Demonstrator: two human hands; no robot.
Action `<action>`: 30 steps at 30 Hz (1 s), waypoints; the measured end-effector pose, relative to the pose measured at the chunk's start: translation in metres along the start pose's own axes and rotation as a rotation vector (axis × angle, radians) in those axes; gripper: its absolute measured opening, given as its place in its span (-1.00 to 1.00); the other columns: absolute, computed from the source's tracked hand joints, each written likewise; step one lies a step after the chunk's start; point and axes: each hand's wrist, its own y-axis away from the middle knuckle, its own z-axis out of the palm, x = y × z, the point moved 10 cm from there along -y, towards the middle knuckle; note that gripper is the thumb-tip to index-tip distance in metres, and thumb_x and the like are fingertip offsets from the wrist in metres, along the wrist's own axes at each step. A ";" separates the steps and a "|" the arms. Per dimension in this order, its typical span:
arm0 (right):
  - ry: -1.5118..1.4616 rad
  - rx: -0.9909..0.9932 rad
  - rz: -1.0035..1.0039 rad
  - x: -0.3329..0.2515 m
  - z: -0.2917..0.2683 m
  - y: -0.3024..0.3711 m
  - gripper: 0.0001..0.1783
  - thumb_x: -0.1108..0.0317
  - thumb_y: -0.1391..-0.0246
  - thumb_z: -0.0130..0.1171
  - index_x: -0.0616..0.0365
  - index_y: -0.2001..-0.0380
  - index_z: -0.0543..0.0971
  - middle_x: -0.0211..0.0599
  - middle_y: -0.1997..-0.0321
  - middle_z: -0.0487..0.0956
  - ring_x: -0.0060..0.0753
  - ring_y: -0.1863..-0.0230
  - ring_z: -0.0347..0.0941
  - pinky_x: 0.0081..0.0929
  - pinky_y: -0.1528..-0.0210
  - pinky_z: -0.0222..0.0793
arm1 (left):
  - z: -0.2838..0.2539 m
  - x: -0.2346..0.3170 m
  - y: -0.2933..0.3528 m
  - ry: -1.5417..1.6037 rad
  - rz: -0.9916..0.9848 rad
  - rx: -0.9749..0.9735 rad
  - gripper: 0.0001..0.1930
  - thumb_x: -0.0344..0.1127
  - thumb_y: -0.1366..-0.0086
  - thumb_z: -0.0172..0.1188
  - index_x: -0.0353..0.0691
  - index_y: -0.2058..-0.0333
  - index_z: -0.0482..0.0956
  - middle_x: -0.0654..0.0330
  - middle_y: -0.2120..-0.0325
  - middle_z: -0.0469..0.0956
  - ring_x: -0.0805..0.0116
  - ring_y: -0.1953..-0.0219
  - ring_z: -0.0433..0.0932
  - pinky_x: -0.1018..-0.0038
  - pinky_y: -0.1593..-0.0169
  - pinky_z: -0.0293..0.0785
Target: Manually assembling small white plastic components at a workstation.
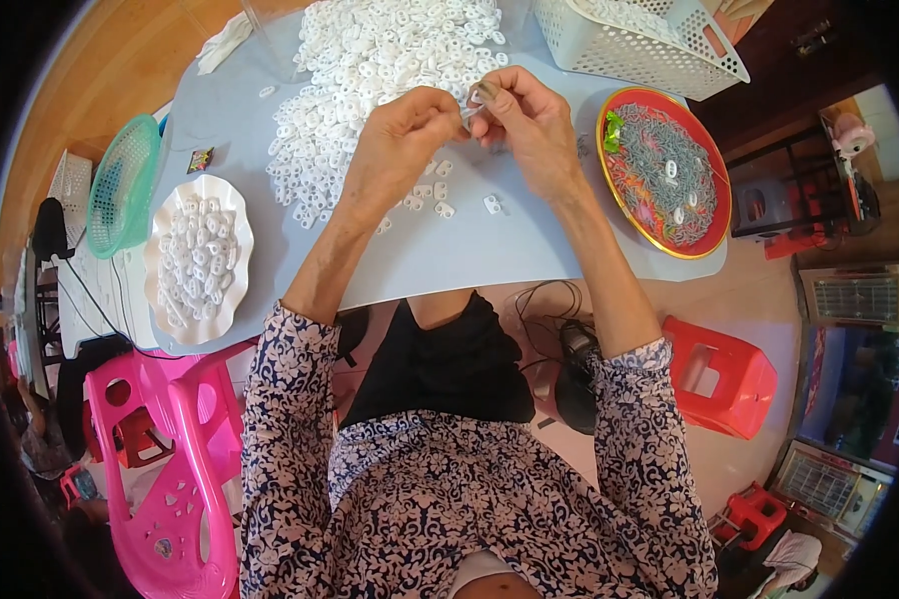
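My left hand and my right hand meet above the grey table, fingertips nearly touching. Between thumb and fingers, the right hand pinches a small white plastic piece with an oval opening. The left fingers are pressed together at its lower side; whatever they hold is too small to make out. A large heap of similar white pieces spreads behind and left of my hands. Several loose white pieces lie below them, and another white piece sits nearer my right wrist.
At right, a round red tray holds small grey parts and a few white pieces. A scalloped white plate of white pieces stands left, near a green basket. A perforated basket is far right. Pink chair and red stool flank me.
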 end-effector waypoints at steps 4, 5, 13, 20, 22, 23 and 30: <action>-0.058 -0.051 -0.036 -0.002 0.004 0.002 -0.79 0.24 -0.19 0.06 0.18 0.32 0.47 -0.48 0.51 0.46 -0.69 0.47 0.37 -0.71 0.43 0.31 | 0.007 -0.007 0.002 0.180 -0.175 -0.068 -0.71 -0.22 -0.28 -0.03 -0.34 0.35 0.56 0.24 0.51 0.55 0.53 0.43 0.47 0.59 0.30 0.37; -0.058 -0.054 -0.036 -0.003 0.005 0.002 -0.79 0.24 -0.19 0.06 0.18 0.32 0.47 -0.48 0.51 0.46 -0.69 0.47 0.37 -0.71 0.43 0.31 | 0.006 -0.009 0.003 0.180 -0.174 -0.065 -0.71 -0.22 -0.28 -0.03 -0.34 0.35 0.56 0.24 0.51 0.55 0.53 0.43 0.47 0.59 0.30 0.37; -0.105 -0.139 -0.080 -0.014 0.016 0.004 -0.83 0.34 -0.20 0.04 0.24 0.35 0.45 -0.45 0.54 0.46 -0.67 0.51 0.37 -0.68 0.42 0.36 | 0.020 -0.026 0.008 0.393 -0.364 -0.216 -0.71 -0.23 -0.31 -0.04 -0.33 0.44 0.53 0.23 0.61 0.46 0.50 0.48 0.41 0.58 0.32 0.32; -0.087 0.038 -0.185 -0.017 -0.003 0.001 -0.85 0.39 -0.15 0.09 0.29 0.34 0.51 -0.43 0.54 0.49 -0.68 0.53 0.36 -0.68 0.44 0.36 | 0.007 -0.018 -0.003 0.463 -0.172 -0.069 -0.75 -0.30 -0.32 -0.06 -0.33 0.44 0.50 0.24 0.60 0.45 0.51 0.49 0.38 0.57 0.33 0.31; -0.064 0.057 -0.101 -0.010 -0.005 0.003 -0.85 0.42 -0.12 0.13 0.30 0.32 0.56 -0.42 0.52 0.52 -0.68 0.53 0.37 -0.70 0.47 0.34 | 0.000 -0.014 -0.005 0.399 -0.105 -0.024 -0.76 -0.29 -0.31 -0.05 -0.32 0.43 0.49 0.26 0.60 0.45 0.52 0.49 0.37 0.58 0.33 0.31; -0.065 0.056 -0.100 -0.010 -0.004 0.003 -0.85 0.42 -0.12 0.13 0.30 0.32 0.56 -0.42 0.52 0.52 -0.68 0.53 0.37 -0.70 0.47 0.34 | -0.001 -0.014 -0.004 0.398 -0.106 -0.023 -0.76 -0.29 -0.31 -0.05 -0.32 0.43 0.49 0.26 0.60 0.45 0.52 0.49 0.37 0.58 0.33 0.31; 0.080 -0.010 -0.101 -0.007 0.007 0.003 -0.85 0.49 -0.08 0.14 0.27 0.25 0.55 -0.41 0.46 0.55 -0.71 0.51 0.41 -0.74 0.43 0.37 | -0.006 -0.016 -0.003 0.414 -0.127 0.012 -0.75 -0.28 -0.31 -0.05 -0.33 0.41 0.50 0.27 0.59 0.46 0.53 0.48 0.38 0.59 0.32 0.31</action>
